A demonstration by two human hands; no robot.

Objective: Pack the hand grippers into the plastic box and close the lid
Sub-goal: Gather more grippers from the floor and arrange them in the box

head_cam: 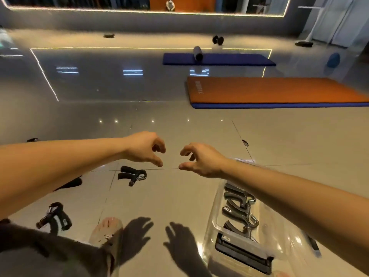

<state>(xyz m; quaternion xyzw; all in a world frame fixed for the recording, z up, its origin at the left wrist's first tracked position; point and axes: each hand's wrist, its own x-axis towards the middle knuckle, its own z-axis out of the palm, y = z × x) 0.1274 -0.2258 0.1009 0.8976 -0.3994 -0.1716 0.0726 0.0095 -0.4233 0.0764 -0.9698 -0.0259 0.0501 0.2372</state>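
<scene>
My left hand (144, 148) and my right hand (201, 159) hang side by side above the tiled floor, fingers loosely curled, holding nothing. A clear plastic box (214, 214) stands on the floor under my right forearm, lid off, with several grey hand grippers (238, 204) inside. A black hand gripper (131, 174) lies on the floor just below my left hand. Another black hand gripper (55, 218) lies at the lower left, near my knee. A dark piece (68, 183) shows under my left forearm, partly hidden.
An orange mat (279, 91) lies on the floor ahead right, a blue mat (217, 59) with a roller (197, 53) beyond it. A dumbbell (217, 40) and a blue ball (333, 59) stand farther back. My knee (105, 229) is at the bottom.
</scene>
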